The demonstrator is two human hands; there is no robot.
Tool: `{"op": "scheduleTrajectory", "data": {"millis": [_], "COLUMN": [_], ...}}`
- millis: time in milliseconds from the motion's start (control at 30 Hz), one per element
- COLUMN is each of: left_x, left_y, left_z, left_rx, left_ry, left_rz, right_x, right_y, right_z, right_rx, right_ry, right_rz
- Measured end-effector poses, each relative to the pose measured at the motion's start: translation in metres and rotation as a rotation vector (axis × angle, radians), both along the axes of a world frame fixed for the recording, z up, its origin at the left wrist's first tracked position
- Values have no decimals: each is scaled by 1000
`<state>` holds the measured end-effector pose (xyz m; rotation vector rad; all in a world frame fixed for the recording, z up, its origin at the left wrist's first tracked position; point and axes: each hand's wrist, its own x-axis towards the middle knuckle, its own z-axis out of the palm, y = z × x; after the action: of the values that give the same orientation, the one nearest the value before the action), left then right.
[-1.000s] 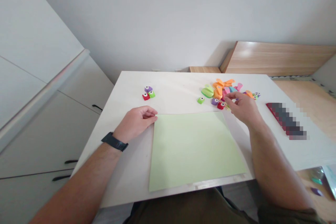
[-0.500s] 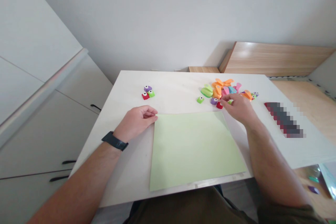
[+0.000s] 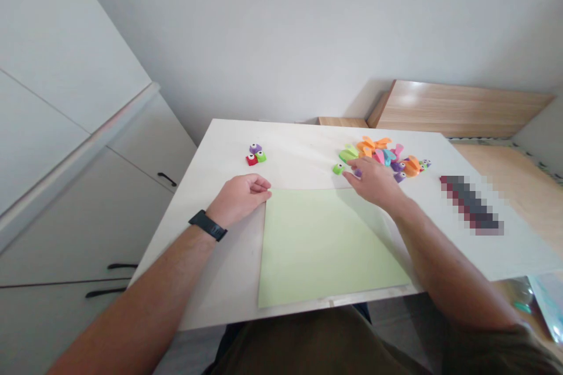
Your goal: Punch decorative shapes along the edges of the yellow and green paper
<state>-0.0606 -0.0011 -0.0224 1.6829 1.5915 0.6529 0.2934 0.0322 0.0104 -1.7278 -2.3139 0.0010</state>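
My left hand (image 3: 240,199) rests with loosely curled fingers at the top left corner of a pale green paper sheet (image 3: 328,249), holding nothing. My right hand (image 3: 373,183) reaches past the sheet's top edge, with its fingers spread just above a small purple craft punch (image 3: 358,173). A small green punch (image 3: 338,169) lies just left of those fingertips. Behind the hand is a heap of colourful craft punches (image 3: 378,152). The hand hides part of the heap, and no red punch shows there.
Several small punches (image 3: 255,154) stand together at the far left of the white table (image 3: 211,269). A pixelated red and dark object (image 3: 470,205) lies at the right. White cabinets (image 3: 88,205) stand left, and a wooden panel (image 3: 457,108) lies beyond the table.
My right hand has slid left along the heap, and the small red punch beside it is no longer visible. My left hand stays at the sheet's corner, and the view has shifted slightly.
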Motion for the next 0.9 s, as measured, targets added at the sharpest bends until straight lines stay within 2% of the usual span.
{"op": "scheduleTrajectory", "data": {"millis": [133, 267, 600, 700, 833, 900], "left_x": [-1, -1, 3, 5, 7, 8], "left_y": [0, 0, -3, -4, -5, -6], "left_z": [-2, -1, -2, -3, -2, -2], "left_rx": [10, 11, 71, 88, 85, 87], "left_ry": [9, 3, 29, 31, 23, 23], "left_rz": [-8, -10, -44, -63, -74, -76], "right_x": [-17, -28, -41, -44, -54, -61], "right_y": [15, 25, 15, 13, 6, 2], "right_z": [1, -2, -6, -7, -5, -4], "right_rx": [-76, -107, -124, -140, -216, -258], "right_ry": [-129, -180, -165, -26, 335, 448], "right_rz": [-54, -40, -39, -5, 162, 227]}}
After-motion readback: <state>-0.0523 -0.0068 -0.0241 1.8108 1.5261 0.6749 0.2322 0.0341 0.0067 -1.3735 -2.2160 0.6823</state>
